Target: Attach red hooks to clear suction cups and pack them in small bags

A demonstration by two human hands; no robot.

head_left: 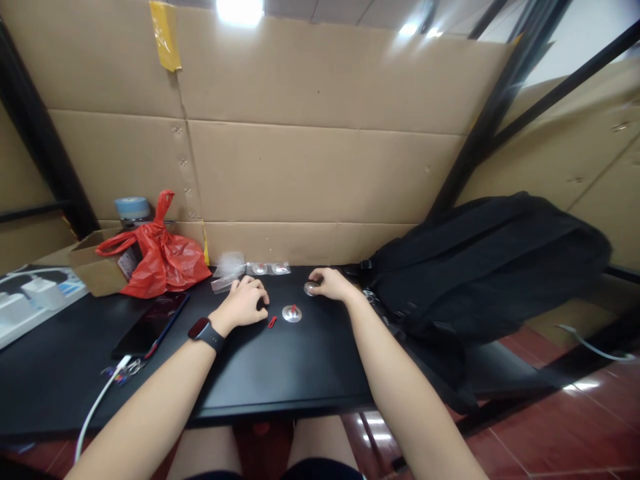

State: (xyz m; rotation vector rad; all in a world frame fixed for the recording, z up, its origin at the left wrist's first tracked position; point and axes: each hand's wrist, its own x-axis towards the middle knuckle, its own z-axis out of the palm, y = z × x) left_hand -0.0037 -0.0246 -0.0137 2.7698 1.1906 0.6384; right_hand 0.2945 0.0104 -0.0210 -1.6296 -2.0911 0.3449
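Note:
My left hand rests on the black table with its fingers curled loosely; whether anything is in them I cannot see. Just right of it lie a small red piece and a round silver disc with a red part on top. My right hand lies further back, fingers closed over a second small silver disc. Behind the hands lie small clear plastic bags, two of them holding similar discs.
A red plastic bag and an open cardboard box stand at the back left. A dark phone and pen lie left of my hands, with a white cable. A black backpack fills the right. Cardboard walls stand behind.

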